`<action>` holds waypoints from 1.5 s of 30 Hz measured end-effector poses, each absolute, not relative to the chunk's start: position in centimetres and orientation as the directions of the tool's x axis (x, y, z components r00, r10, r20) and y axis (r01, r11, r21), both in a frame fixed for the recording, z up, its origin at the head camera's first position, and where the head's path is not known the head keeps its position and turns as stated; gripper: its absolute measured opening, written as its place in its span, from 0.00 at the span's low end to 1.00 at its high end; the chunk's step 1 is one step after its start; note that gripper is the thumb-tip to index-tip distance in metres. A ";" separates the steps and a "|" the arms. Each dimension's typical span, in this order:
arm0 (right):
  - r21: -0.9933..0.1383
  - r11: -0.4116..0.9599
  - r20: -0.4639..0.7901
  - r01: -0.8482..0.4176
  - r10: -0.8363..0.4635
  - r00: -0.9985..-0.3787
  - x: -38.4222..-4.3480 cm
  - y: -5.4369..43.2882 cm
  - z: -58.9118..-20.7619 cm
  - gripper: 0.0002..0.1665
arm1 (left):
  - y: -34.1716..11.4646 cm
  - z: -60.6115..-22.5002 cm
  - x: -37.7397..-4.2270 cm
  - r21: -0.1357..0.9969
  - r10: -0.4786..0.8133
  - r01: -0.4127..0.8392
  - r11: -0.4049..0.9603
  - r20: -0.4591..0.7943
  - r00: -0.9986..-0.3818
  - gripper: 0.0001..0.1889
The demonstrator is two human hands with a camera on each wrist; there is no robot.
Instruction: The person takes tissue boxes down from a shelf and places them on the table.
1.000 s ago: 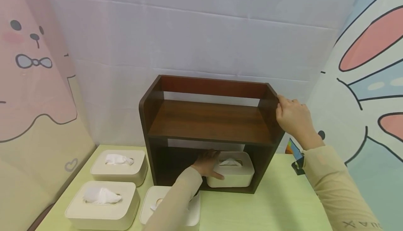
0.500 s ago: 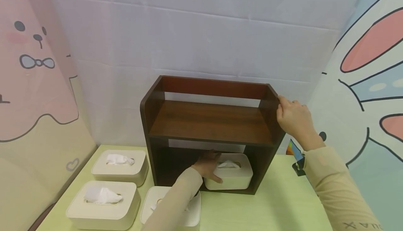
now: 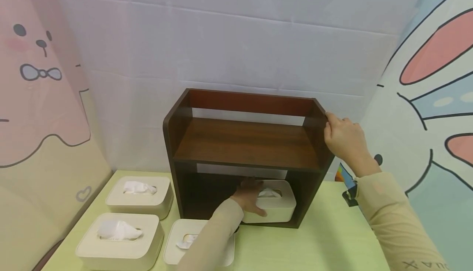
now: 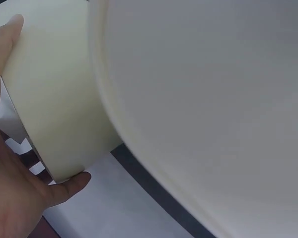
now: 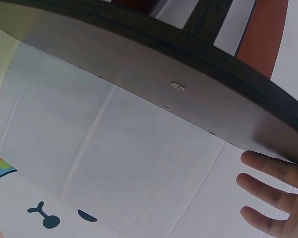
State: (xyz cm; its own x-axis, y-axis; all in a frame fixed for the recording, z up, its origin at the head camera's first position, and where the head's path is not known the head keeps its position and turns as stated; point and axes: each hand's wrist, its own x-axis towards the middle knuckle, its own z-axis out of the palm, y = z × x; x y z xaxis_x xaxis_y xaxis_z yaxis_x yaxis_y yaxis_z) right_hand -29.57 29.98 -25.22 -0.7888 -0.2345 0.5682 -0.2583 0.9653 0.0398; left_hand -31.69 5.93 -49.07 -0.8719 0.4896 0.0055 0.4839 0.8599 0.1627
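A cream tissue box (image 3: 275, 211) stands in the lower right of a dark brown two-tier desk shelf (image 3: 244, 141). My left hand (image 3: 251, 199) holds the box by its left part, thumb on the front face and fingers over the top towards the back. In the left wrist view, my left hand (image 4: 15, 193) spans the box (image 4: 59, 94), with white tissue near the palm. My right hand (image 3: 345, 139) rests against the upper edge of the right side panel. In the right wrist view, the fingers (image 5: 273, 171) are straight and spread beside that panel (image 5: 139, 69).
More cream tissue boxes stand on the green table (image 3: 288, 250): one at the back left (image 3: 140, 197), one at the front left (image 3: 118, 242), and one (image 3: 177, 242) partly under my left sleeve. A white cloth hangs behind the shelf.
The tissue box has come slightly forward and left in the shelf. My left hand has slid a little right over the box. My right hand has stayed on the panel.
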 end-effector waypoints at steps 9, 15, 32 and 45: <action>0.036 0.966 0.579 -0.257 -0.230 -0.782 -29.4 30.0 -25.2 0.24 | 5.9 -48.1 -30.9 0.158 0.459 0.454 0.877 0.005 -0.888 0.56; 0.039 0.964 0.584 -0.263 -0.235 -0.777 -29.4 29.9 -25.1 0.23 | 5.8 -48.0 -30.6 0.149 0.466 0.464 0.873 0.024 -0.884 0.55; 0.031 0.965 0.571 -0.259 -0.230 -0.788 -29.5 30.1 -25.1 0.24 | 5.3 -47.3 -29.5 0.119 0.487 0.492 0.863 0.069 -0.871 0.53; 0.031 0.960 0.580 -0.279 -0.245 -0.777 -29.4 30.0 -25.0 0.23 | 4.6 -46.8 -28.1 0.054 0.527 0.535 0.843 0.111 -0.842 0.52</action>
